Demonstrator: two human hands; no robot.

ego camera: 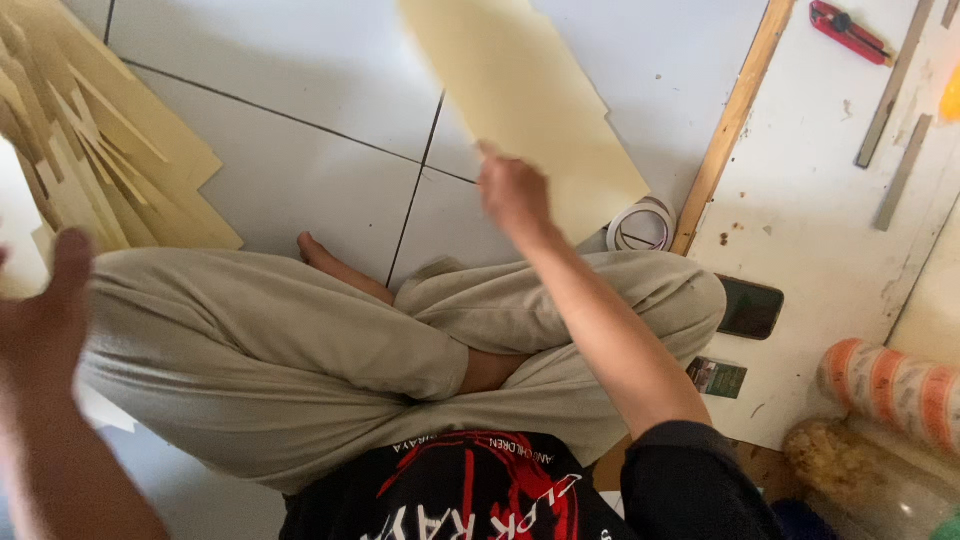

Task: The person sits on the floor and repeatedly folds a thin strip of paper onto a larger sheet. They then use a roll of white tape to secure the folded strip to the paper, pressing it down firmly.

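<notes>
I sit cross-legged on a white tiled floor. My right hand [514, 192] is raised in front of me and grips the lower edge of a large pale yellow sheet [520, 95], which reaches up to the top of the view. My left hand [45, 325] hovers at the left edge, blurred, fingers spread and holding nothing. It is nearest to a pile of similar yellow sheets and cut strips [100, 150] lying on the floor at the far left.
A tape roll [641, 224] lies by my right knee. To the right lies a white board [820, 220] with a wooden strip [733, 115], a red utility knife [848, 31], metal rulers [893, 85], a dark phone [749, 307] and a small card [716, 377]. Orange-striped rolls [890, 385] sit bottom right.
</notes>
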